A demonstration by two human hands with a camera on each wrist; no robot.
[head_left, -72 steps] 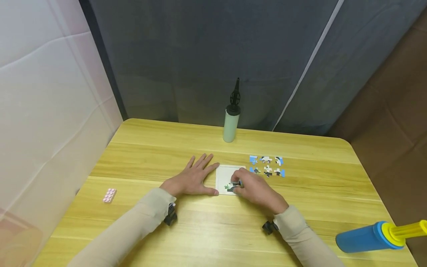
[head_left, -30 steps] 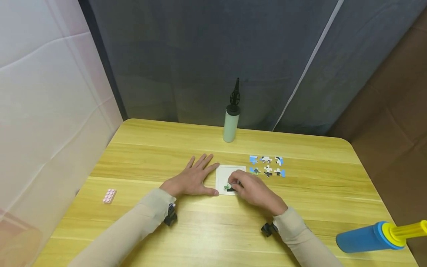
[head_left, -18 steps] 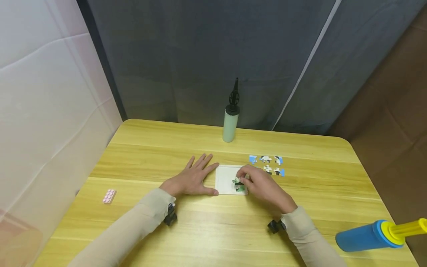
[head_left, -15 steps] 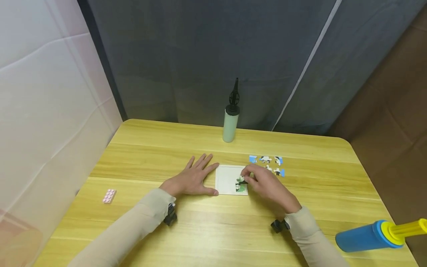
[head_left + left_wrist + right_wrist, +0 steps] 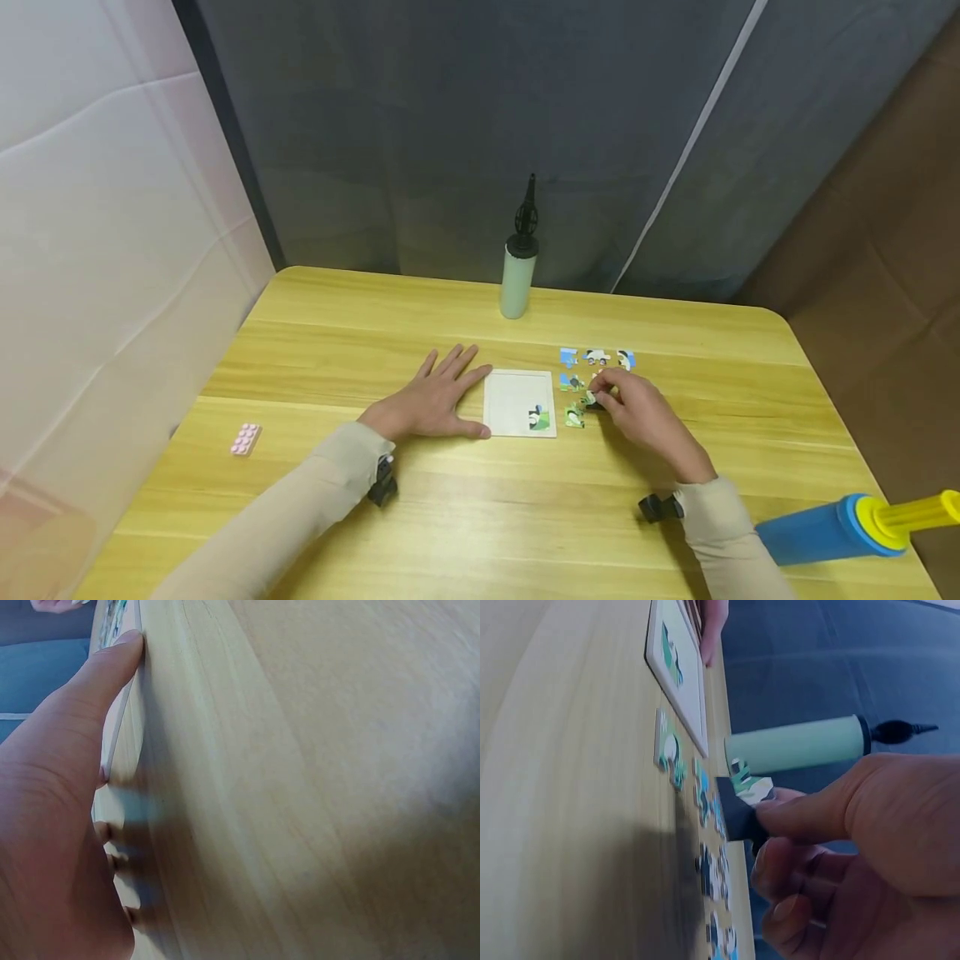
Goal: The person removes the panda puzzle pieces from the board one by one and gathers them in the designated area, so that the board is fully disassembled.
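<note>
One puzzle piece (image 5: 746, 787) is pinched in the right hand (image 5: 637, 408) just right of the tray (image 5: 510, 392), seemingly lifted, while the left hand (image 5: 431, 402) lies flat, fingers straight, touching the tray's left edge.

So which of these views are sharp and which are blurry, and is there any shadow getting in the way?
Head view: evenly lit and sharp across the table. Left wrist view: soft, the left hand large and blurred, a dim patch at lower right. Right wrist view: the right hand out of focus, a dark shadow on the wood beneath it.
</note>
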